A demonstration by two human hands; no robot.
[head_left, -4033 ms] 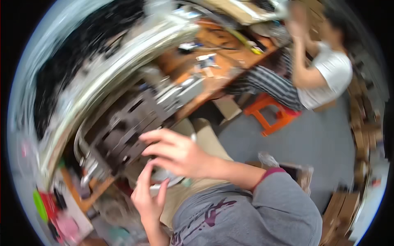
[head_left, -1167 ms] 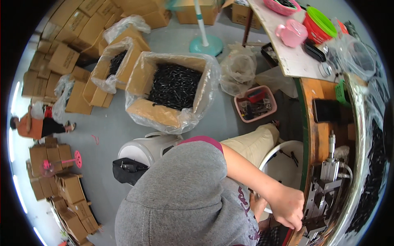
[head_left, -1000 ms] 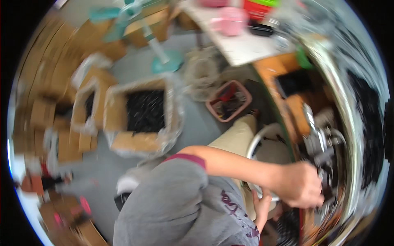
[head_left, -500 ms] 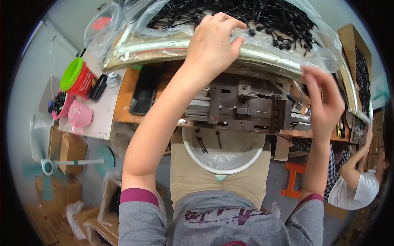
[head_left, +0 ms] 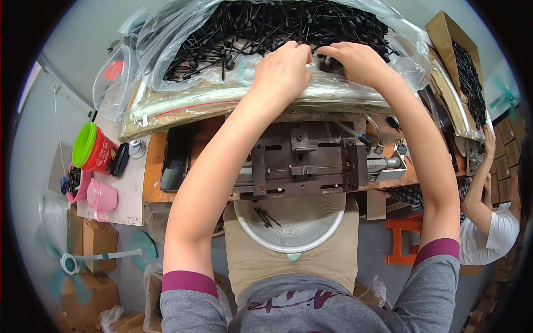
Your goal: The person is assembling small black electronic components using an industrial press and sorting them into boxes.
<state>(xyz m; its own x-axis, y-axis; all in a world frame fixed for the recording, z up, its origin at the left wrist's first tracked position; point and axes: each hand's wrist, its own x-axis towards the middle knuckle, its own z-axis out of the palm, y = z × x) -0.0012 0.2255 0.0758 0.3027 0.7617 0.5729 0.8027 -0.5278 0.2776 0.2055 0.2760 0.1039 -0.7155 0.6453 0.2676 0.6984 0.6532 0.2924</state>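
A large heap of thin black rods with thick heads (head_left: 266, 28) lies in an opened clear plastic bag (head_left: 161, 41). At the heap's near edge is my left hand (head_left: 283, 72), fingers curled together; what they pinch, if anything, is hidden. My right hand (head_left: 361, 62) reaches in from the right with its fingertips drawn in close to the left hand. Dark blurred pieces show under its fingers, too smeared to make out. Below my forearms a dark metal fixture (head_left: 302, 183) sits on the bench. In my lap rests a white mesh basket (head_left: 288, 247) with several black rods (head_left: 267, 218).
A red bucket with green rim (head_left: 95, 150) and a pink cup (head_left: 102, 197) stand on the left table. A dark flat device (head_left: 176, 161) lies left of the fixture. To the right are a carton of black parts (head_left: 465, 72), an orange stool (head_left: 401, 240) and another person (head_left: 491, 227).
My right hand has swung up and left from beside the fixture to the heap, near my left hand. My left hand's fingers have closed in. The whole view has shifted.
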